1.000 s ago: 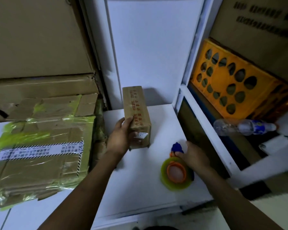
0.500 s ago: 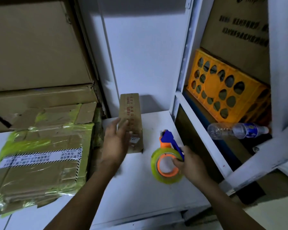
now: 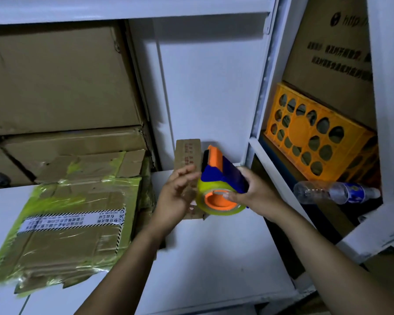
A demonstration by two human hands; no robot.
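Head view: right hand grips the dispenser; left hand, fingers spread, hovers at the box (best pin it flat before taping).

White shelf board — narrow cardboard box toward its back, flattened yellow-taped cartons at left.

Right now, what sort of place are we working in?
Likely a stockroom or packing area: stacked cardboard cartons on white shelving, a taped-up flattened box, and a tape dispenser in the right hand.
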